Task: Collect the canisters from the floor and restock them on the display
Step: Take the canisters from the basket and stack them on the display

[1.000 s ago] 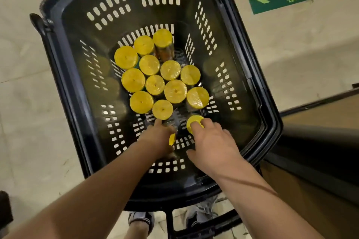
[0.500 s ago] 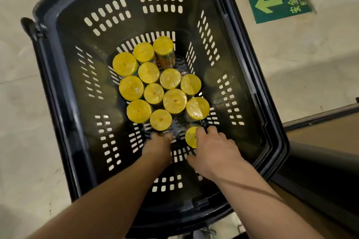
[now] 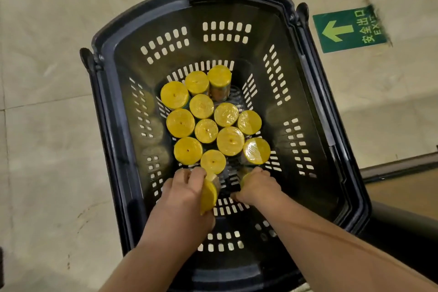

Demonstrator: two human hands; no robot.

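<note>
- Head view: black basket (image 3: 315, 106) below me on a pale tiled floor (image 3: 47, 125); slotted walls, both my arms reaching in from the near edge.
- Canisters (image 3: 208, 121): a dozen or so yellow-lidded ones stand upright, packed lid to lid on the basket bottom, mostly towards the far side. Lids look film-wrapped, glossy.
- My left hand (image 3: 187, 194) is closed round one canister (image 3: 208, 194), tilted over so its yellow lid faces right; it sits just near the closest upright one.
- My right hand (image 3: 258, 187) is curled, knuckles up, over another canister (image 3: 244, 179); only a sliver of yellow shows under the fingers, so the grip looks closed on it.
- The two hands are near each other, not touching.
- Green exit sign (image 3: 350, 29) on the floor, right of the basket.
- Dark ledge (image 3: 403, 173) at right edge.
</note>
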